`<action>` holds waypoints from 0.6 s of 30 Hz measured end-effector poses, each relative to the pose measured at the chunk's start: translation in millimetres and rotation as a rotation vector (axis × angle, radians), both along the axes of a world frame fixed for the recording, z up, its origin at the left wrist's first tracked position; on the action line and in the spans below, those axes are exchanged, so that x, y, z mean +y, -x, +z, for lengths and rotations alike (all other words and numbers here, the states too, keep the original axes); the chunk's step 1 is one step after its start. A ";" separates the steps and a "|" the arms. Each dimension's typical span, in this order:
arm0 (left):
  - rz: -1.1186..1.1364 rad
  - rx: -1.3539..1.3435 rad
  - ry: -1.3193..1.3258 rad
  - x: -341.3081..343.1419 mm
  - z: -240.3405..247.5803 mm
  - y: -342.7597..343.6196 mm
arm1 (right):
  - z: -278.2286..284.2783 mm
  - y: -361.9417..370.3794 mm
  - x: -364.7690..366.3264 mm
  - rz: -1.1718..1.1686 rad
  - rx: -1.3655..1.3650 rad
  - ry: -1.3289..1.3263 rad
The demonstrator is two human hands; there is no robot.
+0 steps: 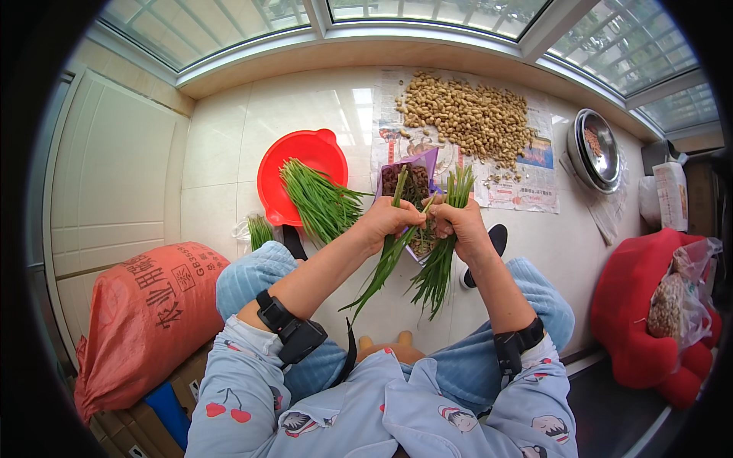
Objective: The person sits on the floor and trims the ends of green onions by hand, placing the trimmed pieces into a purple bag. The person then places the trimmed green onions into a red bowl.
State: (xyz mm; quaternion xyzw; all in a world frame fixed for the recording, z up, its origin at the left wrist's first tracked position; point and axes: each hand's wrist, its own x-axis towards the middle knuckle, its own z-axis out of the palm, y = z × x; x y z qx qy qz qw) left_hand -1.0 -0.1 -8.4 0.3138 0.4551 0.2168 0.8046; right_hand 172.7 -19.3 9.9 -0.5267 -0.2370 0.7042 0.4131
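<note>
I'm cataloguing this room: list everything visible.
Newspaper: several sheets, whitish, top
Peanuts: many, tan, on newspaper
Held leaves: several, green, centre
Container: one, purple, beneath leaves
Basin: one, red, left
Leaf pile: one, green, in basin
Small bunch: one, green, left
Metal bowls: at least two, silver, right
Sack: one, orange, left
Plush seat: one, red, right
Cartons: several, brown, left
Door: one, white, left
Windows: several, clear, top
Arm devices: two, black, forearms
Clothing: two pieces, blue, bottom
Left fingers, right fingers: several, bare, on leaves
</note>
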 end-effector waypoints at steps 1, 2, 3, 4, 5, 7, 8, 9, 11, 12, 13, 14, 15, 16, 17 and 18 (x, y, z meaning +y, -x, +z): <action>-0.006 0.000 0.003 -0.3 0.3 -0.1 | -0.7 0.6 -1.0 0.005 0.003 0.011; -0.011 -0.005 0.002 -0.5 0.5 -0.3 | -1.2 0.8 -1.9 0.013 0.018 0.012; -0.015 0.020 -0.005 -0.6 0.6 -1.0 | -2.0 1.1 -2.3 0.009 0.010 0.016; -0.018 0.041 -0.015 -0.8 0.5 -2.0 | -2.7 1.0 -2.4 0.006 0.015 0.018; -0.021 0.060 -0.024 -1.0 0.3 -2.7 | -3.4 1.0 -2.5 0.003 0.020 0.021; -0.047 0.087 -0.057 -1.6 0.1 -3.1 | -4.9 1.6 -2.7 0.001 0.017 0.023; -0.060 0.100 -0.075 -1.8 0.0 -3.1 | -5.8 2.5 -2.9 0.003 0.009 0.022; -0.063 0.108 -0.084 -2.1 0.0 -3.2 | -6.3 3.1 -3.0 0.005 0.001 0.021; -0.071 0.123 -0.101 -2.8 0.2 -3.1 | -6.5 3.9 -3.4 0.005 -0.015 0.034; -0.058 0.126 -0.110 -2.5 0.2 -2.9 | -6.0 4.1 -3.6 0.005 -0.023 0.041; -0.046 0.128 -0.120 -1.7 0.3 -2.5 | -5.0 3.5 -3.4 -0.007 -0.019 0.032; -0.033 0.130 -0.129 -1.1 0.5 -1.9 | -3.6 2.4 -2.9 -0.019 -0.016 0.023; -0.020 0.140 -0.134 -1.1 0.6 -1.8 | -2.1 1.4 -2.3 -0.030 -0.011 0.010; -0.008 0.149 -0.139 -1.3 0.8 -2.1 | -0.8 0.8 -1.8 -0.034 -0.007 0.016; 0.004 0.159 -0.143 -1.4 0.8 -2.6 | 0.4 0.2 -1.4 -0.037 -0.001 0.018; 0.003 0.169 -0.163 -1.4 0.7 -2.9 | 1.2 0.0 -1.2 -0.041 0.005 0.020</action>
